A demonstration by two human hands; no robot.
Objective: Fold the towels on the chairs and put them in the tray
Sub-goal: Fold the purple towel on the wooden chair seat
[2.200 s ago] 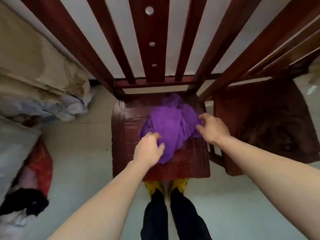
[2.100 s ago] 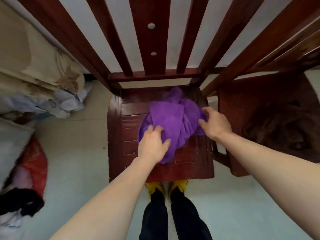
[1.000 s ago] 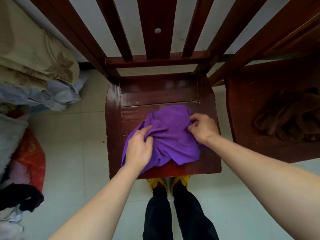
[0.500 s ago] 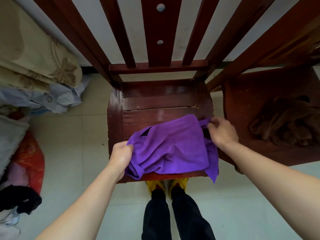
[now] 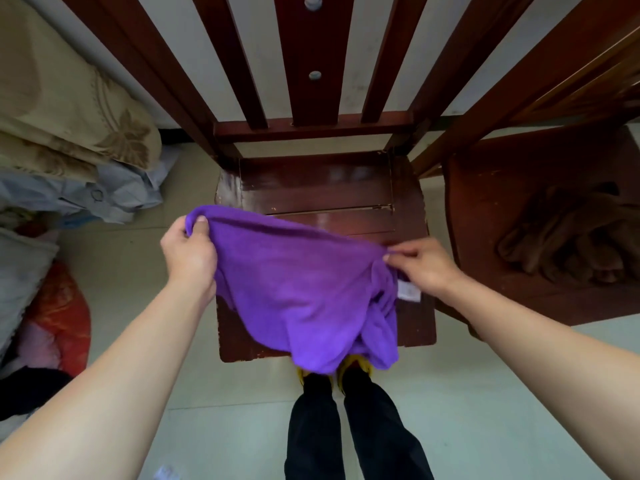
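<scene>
Head view, looking straight down: the soft purple terry towel is held spread over the front half of the dark red wooden slatted chair, its lower edge drooping past the chair's front rim. The left hand pinches one top corner just beyond the chair's left edge. The right hand pinches the other corner above the chair's right side. A crumpled brown towel lies on a second dark wooden chair just to the right.

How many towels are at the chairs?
2: a purple towel held by left hand and right hand over the middle chair; a brown towel on the right chair. Others may be hidden.
</scene>
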